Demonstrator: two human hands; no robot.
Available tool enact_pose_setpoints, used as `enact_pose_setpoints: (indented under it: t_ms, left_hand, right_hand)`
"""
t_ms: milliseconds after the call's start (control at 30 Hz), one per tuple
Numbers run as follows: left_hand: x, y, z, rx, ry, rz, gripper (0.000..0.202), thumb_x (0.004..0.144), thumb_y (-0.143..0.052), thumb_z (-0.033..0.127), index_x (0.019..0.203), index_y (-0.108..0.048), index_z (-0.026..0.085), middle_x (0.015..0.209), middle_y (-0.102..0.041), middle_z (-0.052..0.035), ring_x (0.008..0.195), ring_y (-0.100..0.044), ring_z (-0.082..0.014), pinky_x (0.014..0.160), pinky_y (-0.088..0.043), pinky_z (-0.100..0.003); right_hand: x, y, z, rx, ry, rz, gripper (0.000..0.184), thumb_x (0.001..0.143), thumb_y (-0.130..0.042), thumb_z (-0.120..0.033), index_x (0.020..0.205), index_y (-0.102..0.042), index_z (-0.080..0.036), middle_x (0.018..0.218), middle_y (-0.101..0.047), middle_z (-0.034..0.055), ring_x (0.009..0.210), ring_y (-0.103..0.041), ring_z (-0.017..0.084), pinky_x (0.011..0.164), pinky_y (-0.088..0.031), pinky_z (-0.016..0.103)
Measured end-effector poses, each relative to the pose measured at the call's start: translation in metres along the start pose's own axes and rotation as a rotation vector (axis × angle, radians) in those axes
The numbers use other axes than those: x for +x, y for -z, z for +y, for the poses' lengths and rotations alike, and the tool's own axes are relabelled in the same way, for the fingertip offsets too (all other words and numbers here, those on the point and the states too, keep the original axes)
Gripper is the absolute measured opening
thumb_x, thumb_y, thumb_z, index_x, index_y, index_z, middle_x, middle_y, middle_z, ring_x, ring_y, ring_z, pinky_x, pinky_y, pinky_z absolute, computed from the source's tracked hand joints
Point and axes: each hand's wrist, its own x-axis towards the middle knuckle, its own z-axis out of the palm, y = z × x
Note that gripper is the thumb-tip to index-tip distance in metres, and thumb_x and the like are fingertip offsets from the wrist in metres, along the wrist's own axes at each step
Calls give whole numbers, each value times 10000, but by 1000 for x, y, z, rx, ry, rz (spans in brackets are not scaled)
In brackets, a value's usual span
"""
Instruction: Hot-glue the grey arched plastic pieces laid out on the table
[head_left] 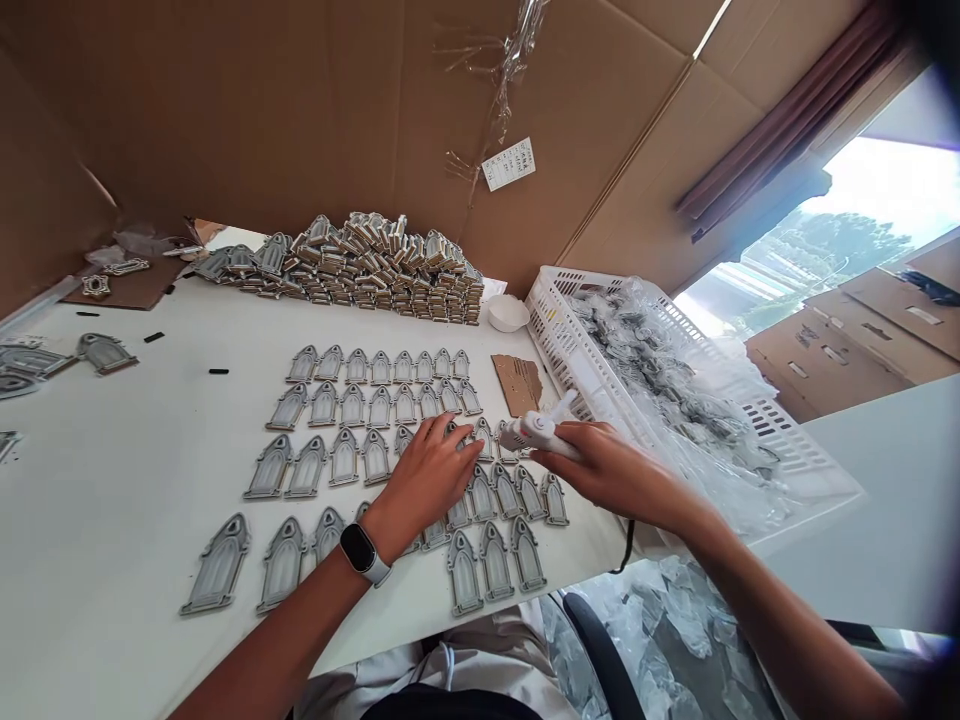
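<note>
Smooth plastic glue gun [541,434], metallic-looking arched plaques [464,574], matt cardboard wall [300,110], glossy plastic wrapping [720,468]

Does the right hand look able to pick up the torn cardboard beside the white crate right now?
Probably not: the right hand is wrapped around a white tool, though the torn cardboard lies close by, uncovered.

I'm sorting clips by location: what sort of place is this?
Probably a workshop or small factory: matching arched pieces laid in rows, a large heap of them behind, and a white crate of bagged items.
</note>
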Motion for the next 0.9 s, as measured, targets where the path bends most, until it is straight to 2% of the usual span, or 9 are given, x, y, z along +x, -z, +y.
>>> enact_pose_setpoints:
  t_ms: [133, 200, 300, 433, 600, 733, 900]
  left_hand:
    - [-5, 10, -5, 32, 10, 11, 330, 1131, -518, 310, 1362, -751, 273, 1519, -701, -55, 1458, -549, -347, 1172, -512, -549]
    - [-8, 16, -10, 50, 11, 11, 320, 1128, -525, 324, 1306, -782, 258, 1507, -709, -60, 1459, -546, -366, 1173, -511, -565]
    - [-13, 21, -16, 71, 5, 8, 306, 1122, -540, 329, 1197, -825, 251, 1474, -726, -54, 1461, -542, -390, 1173, -511, -588]
    - [-17, 23, -19, 79, 5, 11, 313, 1121, -544, 344, 1214, -831, 261, 1471, -724, -59, 1454, -544, -390, 1156, -522, -585]
    - [-18, 21, -17, 81, 4, 18, 324, 1123, -539, 343, 1235, -829, 250, 1454, -729, -70, 1449, -546, -386, 1157, -516, -581]
    - [-20, 18, -17, 68, 9, 17, 321, 1120, -547, 332, 1232, -834, 238, 1412, -744, -82, 1429, -555, -379, 1149, -515, -572]
    - [-21, 16, -16, 58, 18, 18, 321, 1120, -548, 320, 1237, -834, 234, 1378, -753, -89, 1411, -560, -365, 1141, -516, -561]
  right_hand:
    - [-7, -3, 11, 203, -142, 4, 749, 1003, -482, -876, 994, -714, -164, 829, -670, 80, 702, -633, 147, 710, -436, 289]
    - [-3, -10, 15, 320, -179, -25, 794, 977, -486, -915, 1058, -735, -165, 874, -706, 76, 626, -647, 134, 683, -497, 295]
    - [8, -23, 18, 426, -162, -44, 783, 1004, -460, -891, 1108, -758, -174, 1019, -765, 80, 604, -661, 111, 684, -548, 286]
    - [24, -38, 11, 501, -132, -71, 718, 1028, -503, -827, 1069, -763, -159, 1059, -780, 72, 562, -624, 68, 660, -536, 247]
    - [37, -51, 3, 549, -116, -82, 735, 1029, -490, -830, 1096, -722, -136, 1160, -776, 89, 563, -616, 60, 598, -508, 227]
    - [45, -57, 1, 586, -113, -108, 756, 1017, -490, -838, 1123, -697, -119, 1183, -772, 106, 532, -573, 49, 543, -471, 219]
    - [49, -58, 3, 573, -133, -110, 747, 1027, -474, -821, 1109, -710, -117, 1194, -769, 111, 538, -583, 47, 544, -450, 211]
